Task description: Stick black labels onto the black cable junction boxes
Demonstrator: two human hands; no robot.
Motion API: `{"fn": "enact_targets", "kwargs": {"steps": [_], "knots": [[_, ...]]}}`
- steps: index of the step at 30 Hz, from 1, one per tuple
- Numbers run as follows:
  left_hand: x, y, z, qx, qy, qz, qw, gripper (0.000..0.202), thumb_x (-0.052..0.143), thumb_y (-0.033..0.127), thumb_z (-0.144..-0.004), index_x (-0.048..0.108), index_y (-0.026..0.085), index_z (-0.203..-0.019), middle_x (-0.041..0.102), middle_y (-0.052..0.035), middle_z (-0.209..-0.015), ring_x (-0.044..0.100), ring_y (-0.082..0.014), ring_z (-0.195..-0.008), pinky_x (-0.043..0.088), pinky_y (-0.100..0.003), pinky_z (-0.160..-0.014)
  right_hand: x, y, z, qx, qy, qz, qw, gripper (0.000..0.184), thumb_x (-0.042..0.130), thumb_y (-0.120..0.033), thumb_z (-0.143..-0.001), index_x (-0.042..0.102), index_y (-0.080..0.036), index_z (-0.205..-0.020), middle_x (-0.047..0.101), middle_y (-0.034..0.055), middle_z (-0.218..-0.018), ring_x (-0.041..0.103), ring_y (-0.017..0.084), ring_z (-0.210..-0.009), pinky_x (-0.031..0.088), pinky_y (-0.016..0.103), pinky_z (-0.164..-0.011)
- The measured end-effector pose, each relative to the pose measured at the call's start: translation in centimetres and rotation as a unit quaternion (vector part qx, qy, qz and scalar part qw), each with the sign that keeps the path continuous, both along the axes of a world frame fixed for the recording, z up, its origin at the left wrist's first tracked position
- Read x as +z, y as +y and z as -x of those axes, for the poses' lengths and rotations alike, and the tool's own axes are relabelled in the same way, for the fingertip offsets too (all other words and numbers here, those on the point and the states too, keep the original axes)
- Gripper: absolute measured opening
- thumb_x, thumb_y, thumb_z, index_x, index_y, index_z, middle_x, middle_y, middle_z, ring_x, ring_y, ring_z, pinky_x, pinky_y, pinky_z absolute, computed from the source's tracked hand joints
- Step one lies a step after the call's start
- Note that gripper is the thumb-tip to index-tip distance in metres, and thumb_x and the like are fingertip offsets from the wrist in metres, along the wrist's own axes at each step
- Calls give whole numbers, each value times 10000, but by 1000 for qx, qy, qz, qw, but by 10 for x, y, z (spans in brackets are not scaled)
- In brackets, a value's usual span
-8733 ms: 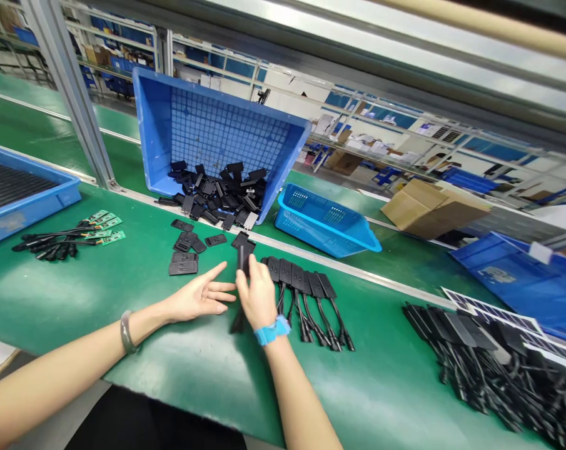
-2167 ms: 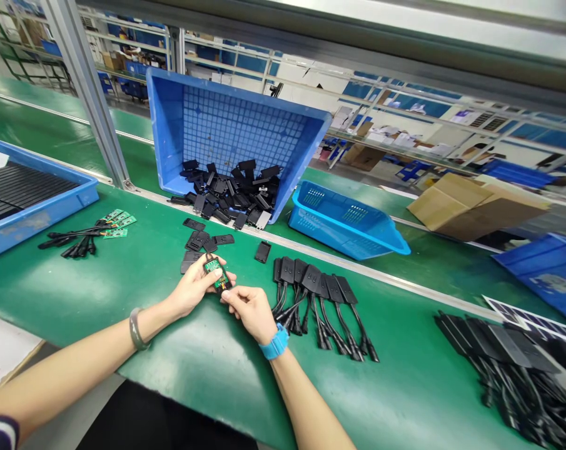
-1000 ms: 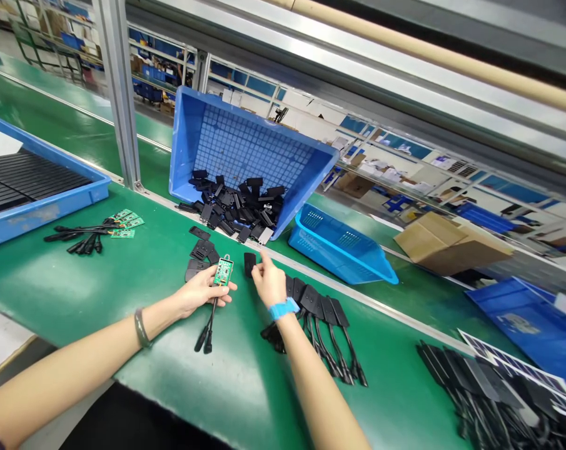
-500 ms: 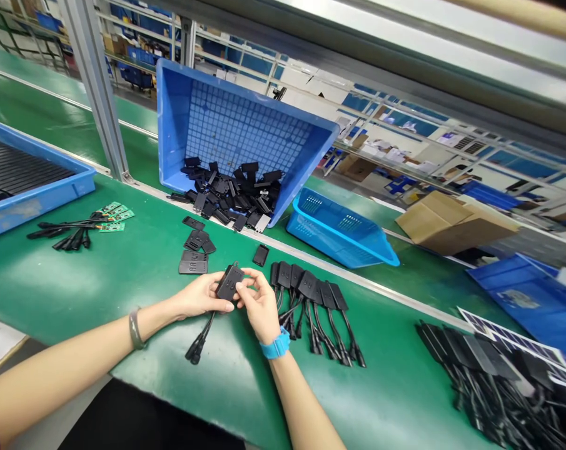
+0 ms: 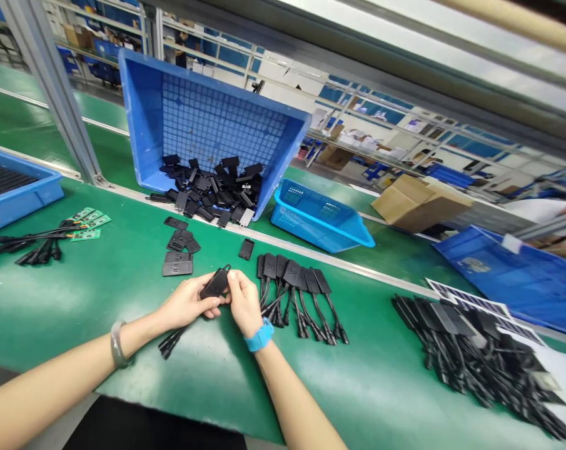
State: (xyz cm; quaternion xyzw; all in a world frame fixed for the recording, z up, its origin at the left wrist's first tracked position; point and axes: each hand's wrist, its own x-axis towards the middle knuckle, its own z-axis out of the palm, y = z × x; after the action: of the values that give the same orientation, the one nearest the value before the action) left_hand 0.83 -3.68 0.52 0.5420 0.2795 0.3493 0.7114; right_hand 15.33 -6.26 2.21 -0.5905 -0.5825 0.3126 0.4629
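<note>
My left fingers [image 5: 211,305] grip the black case [image 5: 216,284], its cables [image 5: 172,342] trailing over the worktop [image 5: 381,381]. My right fingers [image 5: 236,285] pinch its edge near the loop [image 5: 227,267]

You're in a factory workshop: your green desk [image 5: 358,387] carries circuit boards [image 5: 92,220], cabled modules [image 5: 292,274] and, at its far edge, a crate [image 5: 217,119] of black parts [image 5: 212,187]; racks [image 5: 358,147] with boxes [image 5: 77,36] stand beyond.

PCBs [image 5: 88,224] L on desk [image 5: 376,387]; case [image 5: 216,284] ctr, covers [image 5: 179,240] behind-L, crate [image 5: 221,115] w/ parts [image 5: 212,187] farther bk; cabled stack [image 5: 470,347] far R.
</note>
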Motion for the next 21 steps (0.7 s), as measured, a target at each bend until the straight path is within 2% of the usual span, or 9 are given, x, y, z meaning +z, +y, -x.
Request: {"fn": "enact_targets", "kwargs": {"steps": [4,7,10,12,14,15,16,19,21], "knots": [[-7,2,6,-53,-88,51,993,1054,860,266,-672,254,256,-1534,660,-128,-1227,696,-218,-998,531,-333,-908,-13,1,3,-2,-217,-86,972,709,634,-433,-850,422,-148,-1463,592,153,-1173,566,297,-1078,484,440,-957],[-31,8,5,-114,-82,35,989,1120,832,246,-729,92,301,-1569,565,-167,-1380,622,-238,-1182,492,-367,-984,-18,11,-27,-27,-322,-101,941,650,569,-357,-898,387,-176,-1496,574,158,-1189,562,304,-1104,489,438,-950],[-55,14,-8,-104,-61,-25,992,959,778,259,-789,200,329,-1550,482,-186,-1464,578,-265,-1242,510,-394,-948,-10,16,-73,-108,-400,-116,903,544,528,-347,-920,481,-170,-1433,593,179,-1128,578,318,-1057,492,434,-891],[-57,22,-16,-63,-34,-84,994,894,768,262,-786,274,326,-1528,534,-190,-1407,629,-267,-1157,539,-391,-876,-4,16,-98,-164,-450,-110,871,501,542,-353,-912,549,-138,-1364,599,213,-1082,590,338,-1004,488,438,-822],[-44,36,-14,18,42,-188,981,820,744,252,-793,337,299,-1504,609,-176,-1307,663,-250,-1064,550,-375,-834,-3,19,-113,-217,-491,-105,837,479,559,-358,-901,581,-127,-1320,588,242,-1101,595,359,-986,473,448,-772],[-33,46,-7,85,124,-262,953,761,740,240,-787,405,273,-1470,643,-161,-1254,667,-243,-1031,547,-362,-835,-4,21,-116,-226,-506,-111,825,465,553,-351,-903,588,-127,-1308,583,248,-1116,595,362,-981,466,449,-757],[-19,56,4,162,233,-322,903,659,739,245,-777,506,272,-1394,674,-127,-1195,668,-240,-1008,540,-354,-852,-6,23,-115,-221,-516,-123,818,437,532,-342,-911,602,-131,-1286,583,244,-1119,596,357,-967,462,445,-742],[20,78,62,288,344,-323,834,400,698,190,-765,663,212,-1163,678,-151,-1145,629,-298,-1079,484,-401,-952,-10,27,-97,-154,-519,-184,820,367,434,-317,-939,658,-153,-1179,601,211,-1081,602,326,-912,464,419,-703],[35,83,110,343,409,-307,788,250,635,169,-783,687,168,-1028,684,-191,-1051,624,-332,-1061,470,-442,-945,-13,26,-81,-103,-511,-221,825,359,395,-312,-949,679,-177,-1122,618,187,-1050,608,313,-914,476,408,-699]]}}
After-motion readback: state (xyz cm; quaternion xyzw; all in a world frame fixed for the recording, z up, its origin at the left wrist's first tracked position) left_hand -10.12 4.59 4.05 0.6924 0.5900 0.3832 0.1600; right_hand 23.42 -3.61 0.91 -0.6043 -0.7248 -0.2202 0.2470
